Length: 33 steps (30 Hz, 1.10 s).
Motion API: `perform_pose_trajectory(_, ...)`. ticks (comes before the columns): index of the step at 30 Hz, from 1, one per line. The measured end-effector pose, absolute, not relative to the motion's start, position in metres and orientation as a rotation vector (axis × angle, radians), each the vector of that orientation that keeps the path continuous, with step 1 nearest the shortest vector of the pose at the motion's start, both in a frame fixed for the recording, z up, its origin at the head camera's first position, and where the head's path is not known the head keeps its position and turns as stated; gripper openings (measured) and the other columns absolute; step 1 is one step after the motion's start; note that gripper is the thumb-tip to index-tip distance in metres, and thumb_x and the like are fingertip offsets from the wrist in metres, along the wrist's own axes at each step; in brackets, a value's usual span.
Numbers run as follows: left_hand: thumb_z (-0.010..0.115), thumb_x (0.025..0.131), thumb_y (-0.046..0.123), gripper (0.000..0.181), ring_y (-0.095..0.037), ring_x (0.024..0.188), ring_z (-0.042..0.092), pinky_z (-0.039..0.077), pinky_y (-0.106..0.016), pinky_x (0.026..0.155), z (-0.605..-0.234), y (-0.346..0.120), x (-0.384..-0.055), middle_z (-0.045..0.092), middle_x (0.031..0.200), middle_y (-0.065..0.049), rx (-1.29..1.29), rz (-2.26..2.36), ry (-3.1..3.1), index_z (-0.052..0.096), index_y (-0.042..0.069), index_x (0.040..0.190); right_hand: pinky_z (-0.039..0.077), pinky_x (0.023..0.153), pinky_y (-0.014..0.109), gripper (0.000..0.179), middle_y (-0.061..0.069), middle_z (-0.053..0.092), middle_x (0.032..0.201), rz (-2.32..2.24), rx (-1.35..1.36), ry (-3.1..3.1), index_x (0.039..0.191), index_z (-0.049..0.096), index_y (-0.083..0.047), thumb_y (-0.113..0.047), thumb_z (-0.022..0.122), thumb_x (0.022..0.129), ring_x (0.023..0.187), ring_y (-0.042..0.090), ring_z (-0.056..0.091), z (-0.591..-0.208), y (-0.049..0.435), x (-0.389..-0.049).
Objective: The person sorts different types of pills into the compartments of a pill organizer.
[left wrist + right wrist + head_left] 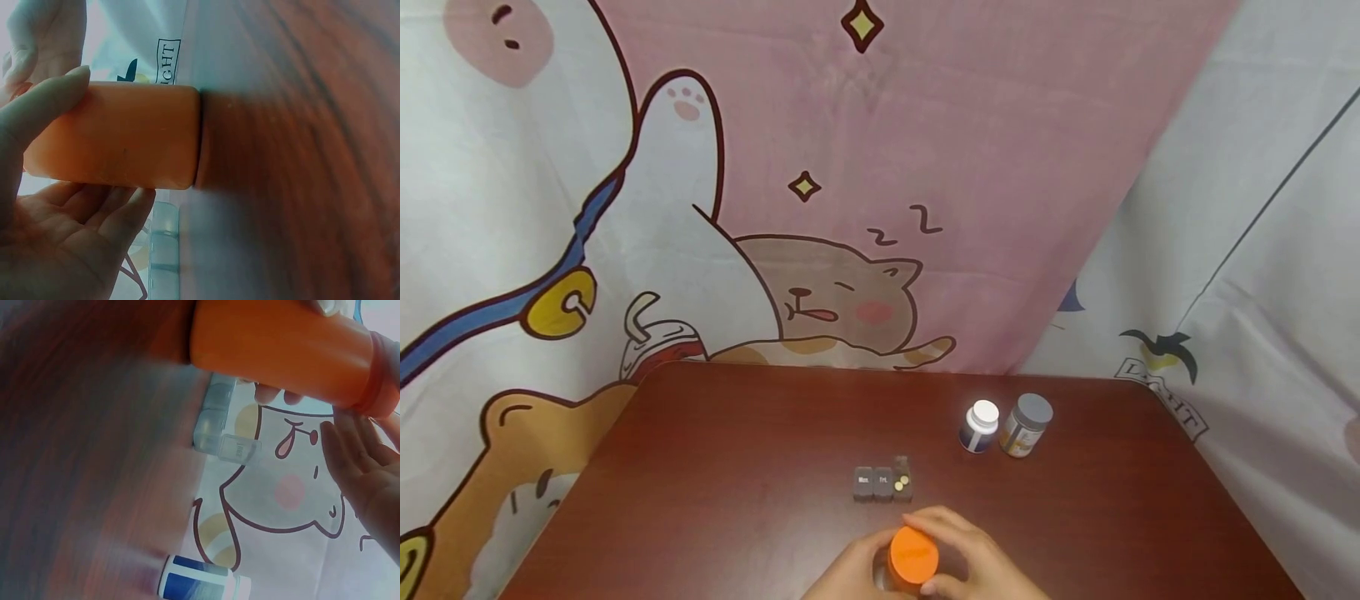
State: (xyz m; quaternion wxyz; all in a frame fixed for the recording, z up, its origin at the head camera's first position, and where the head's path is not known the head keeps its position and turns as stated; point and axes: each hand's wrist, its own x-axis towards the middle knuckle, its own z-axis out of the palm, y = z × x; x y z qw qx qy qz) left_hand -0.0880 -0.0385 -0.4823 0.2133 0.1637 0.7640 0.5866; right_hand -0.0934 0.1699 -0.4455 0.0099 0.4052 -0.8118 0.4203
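Note:
An orange bottle (131, 134) with an orange screw cap (913, 554) stands at the near edge of the wooden table. My left hand (852, 573) grips the bottle's body, thumb on one side and fingers on the other. Up at the cap, my right hand (973, 552) holds its rim between fingers and thumb. Just beyond the hands lies a small grey see-through pill organizer (874, 485), with lids marked Mon. and Fri. Its right-hand compartment has the lid up, and a few pale yellow pills (901, 482) show inside.
Farther back on the right stand a dark blue and white bottle (979, 427) with a white cap and a labelled jar (1026, 425) with a grey lid, side by side. A cartoon-printed cloth (970, 167) hangs behind the brown table (737, 450).

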Motion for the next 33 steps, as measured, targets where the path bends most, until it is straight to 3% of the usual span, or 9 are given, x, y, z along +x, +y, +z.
perform_pose_trajectory(5,0.079,0.071,0.032,0.055,-0.011,0.101,0.059,0.046,-0.06,0.095,-0.482,-0.04,-0.088,0.066,0.115,0.007,0.44,1.635,2.092,0.059,0.025,0.121,0.053,0.09,0.043,0.062,0.01,0.058,0.128,1.338,1.3,-2.509,0.134,0.05,-0.01,-0.02,0.073,0.077,0.114,0.018,0.054,-0.449,0.172,-0.095)
perform_pose_trajectory(10,0.079,0.071,0.026,0.056,-0.015,0.103,0.059,0.044,-0.063,0.095,-0.481,-0.04,-0.088,0.066,0.118,0.003,0.431,1.646,2.063,0.058,0.024,0.123,0.052,0.092,0.044,0.059,0.011,0.057,0.132,1.388,1.372,-2.52,0.137,0.047,-0.01,-0.021,0.067,0.083,0.118,0.02,0.053,-0.45,0.176,-0.098)
perform_pose_trajectory(20,0.078,0.073,0.027,0.055,-0.011,0.099,0.059,0.047,-0.059,0.094,-0.483,-0.041,-0.09,0.066,0.117,0.005,0.463,1.651,2.051,0.057,0.024,0.124,0.051,0.096,0.042,0.055,0.01,0.054,0.137,1.551,1.371,-2.537,0.138,0.046,-0.01,-0.018,0.063,0.086,0.12,0.02,0.051,-0.45,0.177,-0.097)
perform_pose_trajectory(29,0.08,0.069,0.035,0.057,-0.009,0.099,0.059,0.046,-0.059,0.093,-0.482,-0.041,-0.088,0.067,0.112,0.009,0.462,1.625,2.134,0.06,0.024,0.12,0.056,0.085,0.042,0.061,0.002,0.057,0.125,1.231,1.206,-2.584,0.134,0.05,-0.018,-0.028,0.072,0.079,0.106,0.014,0.055,-0.444,0.169,-0.09)
perform_pose_trajectory(33,0.08,0.069,0.035,0.057,-0.009,0.101,0.058,0.046,-0.059,0.094,-0.483,-0.04,-0.088,0.067,0.114,0.009,0.464,1.621,2.143,0.059,0.025,0.121,0.057,0.083,0.041,0.06,0.002,0.056,0.126,1.136,1.235,-2.561,0.136,0.047,-0.018,-0.027,0.071,0.081,0.105,0.013,0.056,-0.443,0.167,-0.089)
